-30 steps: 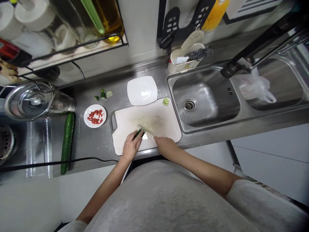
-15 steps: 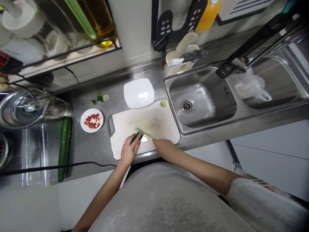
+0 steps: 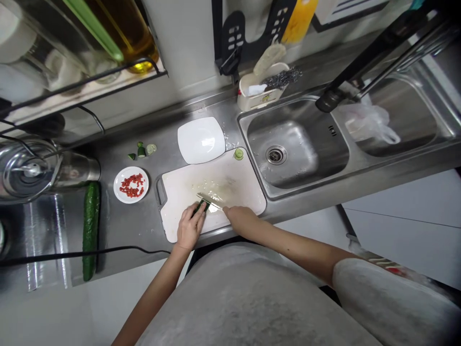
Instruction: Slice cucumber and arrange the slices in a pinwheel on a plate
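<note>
A white cutting board (image 3: 237, 185) lies on the steel counter. My left hand (image 3: 189, 229) presses a short piece of cucumber (image 3: 200, 207) down on the board, fingers curled over it. My right hand (image 3: 240, 218) is closed round a knife handle, and the knife (image 3: 209, 200) blade rests against the cucumber's cut end. One cucumber slice (image 3: 238, 154) lies at the board's far right corner.
A white square plate (image 3: 200, 140) sits behind the board. A small dish of chopped red chilli (image 3: 131, 184) and a whole cucumber (image 3: 90, 228) lie to the left, near cucumber ends (image 3: 141, 150). A double sink (image 3: 295, 144) is on the right. A black cable (image 3: 90, 252) runs along the front edge.
The view has drifted, so everything sits slightly further left in the frame. Both hands stay at the same spot on the board, with the knife still at the cucumber.
</note>
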The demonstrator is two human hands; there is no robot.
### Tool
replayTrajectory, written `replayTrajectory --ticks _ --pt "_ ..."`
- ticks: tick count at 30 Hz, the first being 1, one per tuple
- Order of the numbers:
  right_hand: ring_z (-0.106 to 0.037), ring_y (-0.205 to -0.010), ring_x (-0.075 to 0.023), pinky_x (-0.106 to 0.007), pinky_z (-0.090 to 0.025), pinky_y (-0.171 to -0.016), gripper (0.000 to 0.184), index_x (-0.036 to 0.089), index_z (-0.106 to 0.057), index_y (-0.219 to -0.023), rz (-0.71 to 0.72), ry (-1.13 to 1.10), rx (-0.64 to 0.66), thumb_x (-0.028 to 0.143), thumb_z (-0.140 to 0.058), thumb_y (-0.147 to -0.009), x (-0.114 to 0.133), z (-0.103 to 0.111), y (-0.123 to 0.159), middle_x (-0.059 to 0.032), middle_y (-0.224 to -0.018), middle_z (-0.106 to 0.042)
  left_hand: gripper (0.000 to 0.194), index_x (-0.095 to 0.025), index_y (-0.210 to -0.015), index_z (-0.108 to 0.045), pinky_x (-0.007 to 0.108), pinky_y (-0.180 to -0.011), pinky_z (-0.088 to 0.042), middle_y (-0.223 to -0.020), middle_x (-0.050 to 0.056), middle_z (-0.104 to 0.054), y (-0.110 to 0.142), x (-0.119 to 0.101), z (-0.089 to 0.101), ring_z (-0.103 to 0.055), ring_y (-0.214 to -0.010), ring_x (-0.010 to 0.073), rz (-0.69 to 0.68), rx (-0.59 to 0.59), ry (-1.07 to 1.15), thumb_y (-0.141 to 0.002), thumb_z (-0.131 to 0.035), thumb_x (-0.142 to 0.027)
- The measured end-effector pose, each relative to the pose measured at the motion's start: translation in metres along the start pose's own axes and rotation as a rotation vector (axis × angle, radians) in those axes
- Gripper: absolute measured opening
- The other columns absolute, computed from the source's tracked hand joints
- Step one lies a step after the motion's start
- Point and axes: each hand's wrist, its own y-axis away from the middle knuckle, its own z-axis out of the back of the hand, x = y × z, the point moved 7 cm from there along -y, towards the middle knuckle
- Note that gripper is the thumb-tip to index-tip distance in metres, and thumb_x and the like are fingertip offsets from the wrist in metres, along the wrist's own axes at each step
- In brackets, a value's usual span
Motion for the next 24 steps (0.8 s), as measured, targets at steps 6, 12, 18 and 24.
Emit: replayTrajectory --ticks 6,12,18,24 --pt "-0.067 -0.091 -0.0233 -0.031 -0.048 -0.074 0.037 0.013 -0.056 -0.118 0.009 -0.003 -0.023 0.005 -0.039 -0.085 0.000 0.001 -0.004 -0.0145 -0.095 -0.069 0.042 -0.025 -0.136 -0.051 0.039 -0.097 -0.048 -0.119 0.011 -0.058 0.000 -0.001 0.001 -0.055 -0.110 0.0212 -0.004 -0.006 0.002 -0.093 -0.046 -0.025" --pt "-0.066 -0.094 -0.0227 -0.031 -0.047 -0.078 0.043 0.014 -0.055 -0.121 -0.005 -0.007 -0.025 0.003 -0.037 -0.084 -0.001 -0.004 -0.012 -0.0132 -0.098 -0.069 0.042 -0.027 -0.136 -0.050 0.040 -0.096 -0.049 -0.118 0.011 -0.058 0.001 0.001 -0.001 -0.055 -0.110 0.0212 0.008 0.000 0.012 -0.094 -0.045 -0.026" --pt "-0.066 -0.093 -0.0227 -0.031 -0.047 -0.077 0.046 0.012 -0.052 -0.125 -0.031 0.010 -0.024 0.001 -0.035 -0.083 -0.002 -0.011 -0.013 -0.0142 -0.097 -0.069 0.041 -0.027 -0.135 -0.051 0.038 -0.095 -0.049 -0.118 0.010 -0.058 0.001 0.002 0.000 -0.055 -0.109 0.0208 0.017 -0.007 -0.016 -0.094 -0.046 -0.027" --pt "-0.066 -0.087 -0.0222 -0.030 -0.047 -0.071 0.038 0.017 -0.049 -0.126 -0.050 0.118 -0.139 0.015 -0.030 -0.094 -0.004 -0.006 0.001 -0.0129 -0.102 -0.065 0.041 -0.026 -0.134 -0.051 0.037 -0.091 -0.049 -0.116 0.010 -0.062 0.004 -0.003 0.005 -0.059 -0.104 0.0212 0.060 -0.010 -0.087 -0.094 -0.046 -0.032"
